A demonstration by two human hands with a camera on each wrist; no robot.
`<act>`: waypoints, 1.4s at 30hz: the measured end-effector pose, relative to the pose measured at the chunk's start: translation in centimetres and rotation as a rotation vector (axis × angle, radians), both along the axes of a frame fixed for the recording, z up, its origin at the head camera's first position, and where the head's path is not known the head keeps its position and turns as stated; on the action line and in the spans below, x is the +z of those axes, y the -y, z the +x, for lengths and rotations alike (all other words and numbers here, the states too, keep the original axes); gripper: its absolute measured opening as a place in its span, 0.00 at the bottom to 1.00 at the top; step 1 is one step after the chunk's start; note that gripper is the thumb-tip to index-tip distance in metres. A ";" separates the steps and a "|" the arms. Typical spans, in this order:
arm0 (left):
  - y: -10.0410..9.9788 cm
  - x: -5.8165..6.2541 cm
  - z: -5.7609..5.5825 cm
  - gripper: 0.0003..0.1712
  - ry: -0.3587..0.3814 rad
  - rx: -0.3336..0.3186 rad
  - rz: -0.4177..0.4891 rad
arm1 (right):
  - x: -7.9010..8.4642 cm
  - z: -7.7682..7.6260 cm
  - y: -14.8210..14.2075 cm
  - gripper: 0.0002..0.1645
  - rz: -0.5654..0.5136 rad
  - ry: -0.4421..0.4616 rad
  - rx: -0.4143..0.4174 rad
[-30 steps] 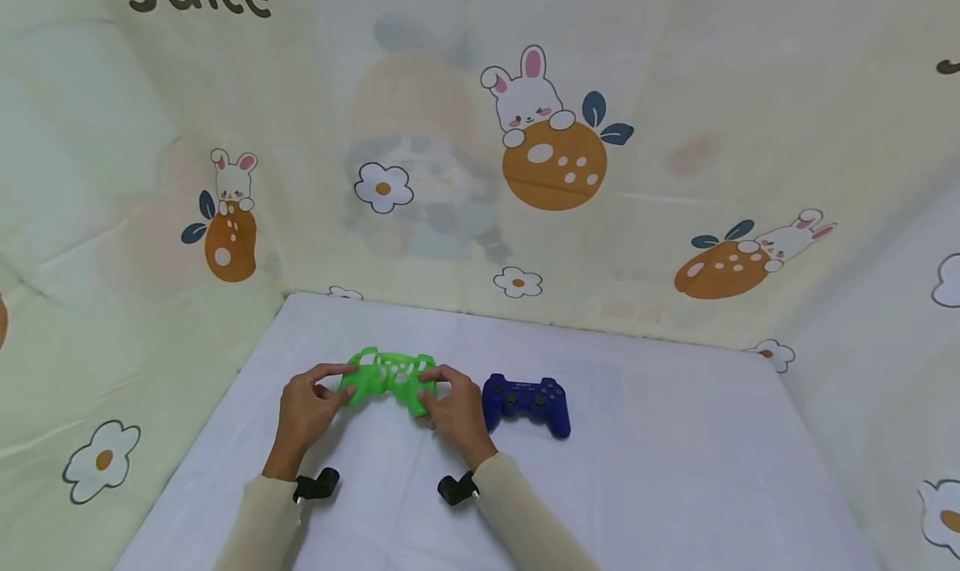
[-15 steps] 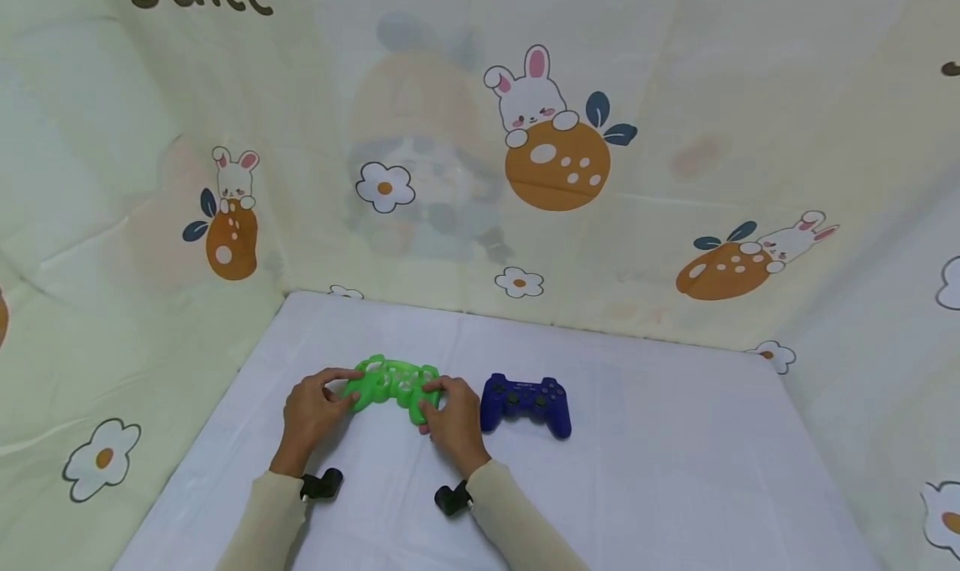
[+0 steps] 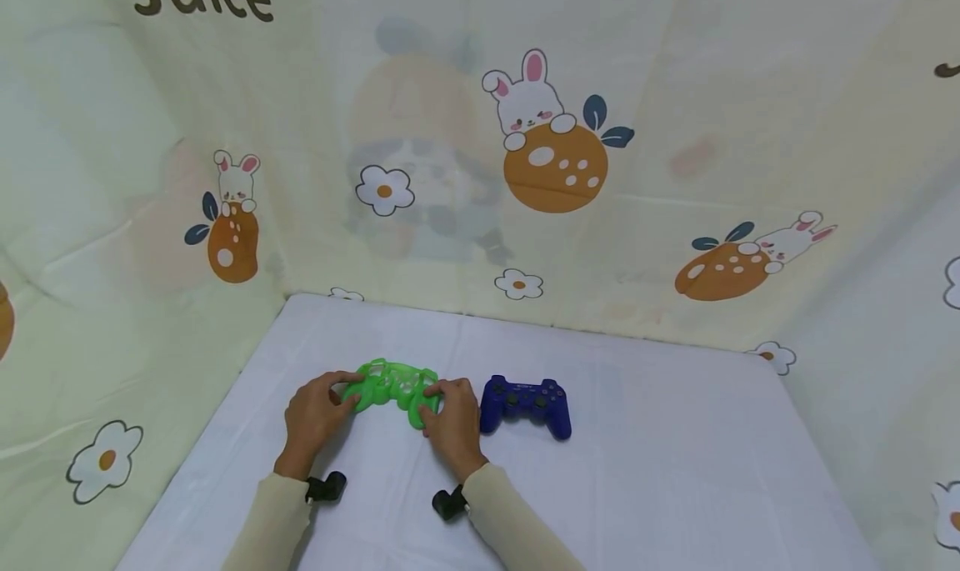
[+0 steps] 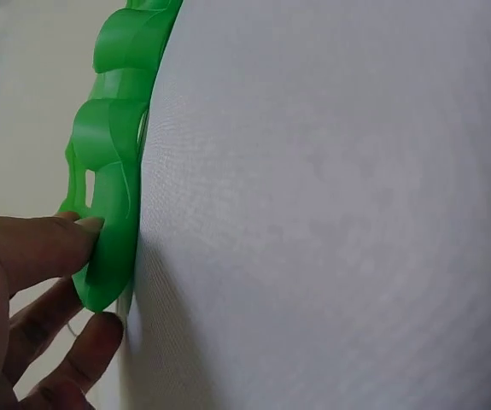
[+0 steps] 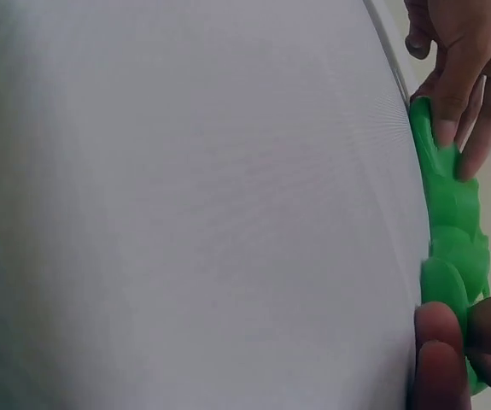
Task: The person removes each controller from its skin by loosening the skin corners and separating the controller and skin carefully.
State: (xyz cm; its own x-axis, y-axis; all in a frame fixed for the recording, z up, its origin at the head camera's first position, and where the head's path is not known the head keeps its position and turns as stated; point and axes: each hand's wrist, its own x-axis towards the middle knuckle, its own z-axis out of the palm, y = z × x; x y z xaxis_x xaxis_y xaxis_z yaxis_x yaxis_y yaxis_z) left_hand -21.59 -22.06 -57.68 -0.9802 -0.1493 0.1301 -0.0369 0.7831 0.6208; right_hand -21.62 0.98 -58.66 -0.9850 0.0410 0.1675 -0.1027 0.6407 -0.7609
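A bright green game controller cover (image 3: 395,381) with cut-out openings lies at the tabletop, held at both ends. My left hand (image 3: 312,417) pinches its left grip between thumb and fingers; in the left wrist view the thumb presses the green cover (image 4: 108,201) near its rounded end. The right hand (image 3: 454,425) pinches the other grip, and its fingertips (image 5: 440,329) show low in the right wrist view. Just right of that hand sits a dark blue game controller (image 3: 527,406), sticks and buttons facing up.
A white cloth (image 3: 660,463) covers the table. Behind and at the sides hang pale curtains (image 3: 442,137) printed with rabbits, oranges and flowers. A black wrist camera (image 3: 327,487) sits on the left wrist, another camera (image 3: 448,504) on the right.
Both hands have brought the green cover slightly down and toward me, and it now lies flatter against the tabletop. The blue controller has stayed in place.
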 end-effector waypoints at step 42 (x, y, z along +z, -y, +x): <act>-14.1 6.2 2.1 0.27 -0.416 -0.269 0.322 | 9.3 3.9 -13.6 0.37 -0.026 -0.368 0.126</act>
